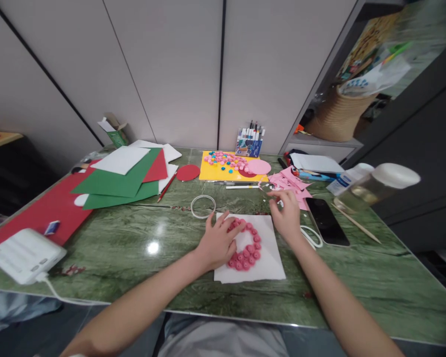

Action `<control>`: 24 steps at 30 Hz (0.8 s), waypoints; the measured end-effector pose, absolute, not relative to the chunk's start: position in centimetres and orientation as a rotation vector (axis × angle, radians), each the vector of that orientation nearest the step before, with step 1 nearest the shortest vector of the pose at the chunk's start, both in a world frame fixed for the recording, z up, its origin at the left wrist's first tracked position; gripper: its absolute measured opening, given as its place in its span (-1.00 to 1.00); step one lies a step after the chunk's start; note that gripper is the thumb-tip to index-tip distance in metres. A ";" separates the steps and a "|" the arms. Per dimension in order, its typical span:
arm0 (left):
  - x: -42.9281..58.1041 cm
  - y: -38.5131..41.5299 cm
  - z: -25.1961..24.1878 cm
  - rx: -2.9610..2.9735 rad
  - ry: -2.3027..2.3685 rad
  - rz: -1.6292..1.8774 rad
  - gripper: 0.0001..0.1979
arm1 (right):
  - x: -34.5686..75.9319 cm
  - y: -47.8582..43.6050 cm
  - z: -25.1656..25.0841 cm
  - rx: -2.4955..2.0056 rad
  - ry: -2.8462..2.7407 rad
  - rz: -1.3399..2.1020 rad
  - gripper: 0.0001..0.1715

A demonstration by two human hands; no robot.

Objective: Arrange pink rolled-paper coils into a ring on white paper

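A ring of pink rolled pieces point(253, 250) lies on white paper point(273, 263) near the table's front. My left hand point(218, 240) rests over the ring's left side, its fingers spread and touching the paper and some pink pieces. Just beyond the paper's upper right corner is my right hand point(285, 212), its thumb and forefinger drawn toward each other beside the pink paper strips point(290, 181); whether something small is between them I cannot make out. A white tape ring point(203, 207) lies left of the paper.
Behind are a yellow sheet point(208, 173) with small colored pieces and a marker box point(250, 141). A phone point(327, 221), a wooden stick point(357, 223) and a lidded jar point(375, 187) stand or lie right. Green sheets point(115, 181) and a white charger point(27, 255) are left.
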State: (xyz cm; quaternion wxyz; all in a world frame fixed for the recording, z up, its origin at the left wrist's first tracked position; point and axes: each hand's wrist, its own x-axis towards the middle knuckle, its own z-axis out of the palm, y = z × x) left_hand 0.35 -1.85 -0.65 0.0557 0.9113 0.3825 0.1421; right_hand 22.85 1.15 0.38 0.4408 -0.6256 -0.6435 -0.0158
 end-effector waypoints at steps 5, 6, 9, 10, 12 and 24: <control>-1.2 0.6 -0.5 2.695 1.387 0.537 -0.51 | 23.7 1.4 -1.2 -1.596 -1.633 0.046 -0.75; -1.7 1.2 -0.5 2.673 1.506 0.546 -0.54 | 23.8 1.5 -1.4 -1.599 -1.644 0.067 -0.76; -3.1 2.5 -0.7 2.625 1.757 0.458 -0.69 | 23.4 1.3 -1.4 -1.601 -1.680 0.136 -0.77; -3.4 2.7 -0.7 2.626 1.773 0.416 -0.74 | 23.2 1.1 -1.3 -1.597 -1.698 0.165 -0.78; -3.8 3.0 -0.8 2.637 1.749 0.360 -0.81 | 22.5 0.7 -1.0 -1.581 -1.751 0.240 -0.81; -3.1 2.8 0.1 2.464 1.562 0.655 -0.88 | 19.6 0.3 -1.9 -1.697 -1.980 0.501 -0.75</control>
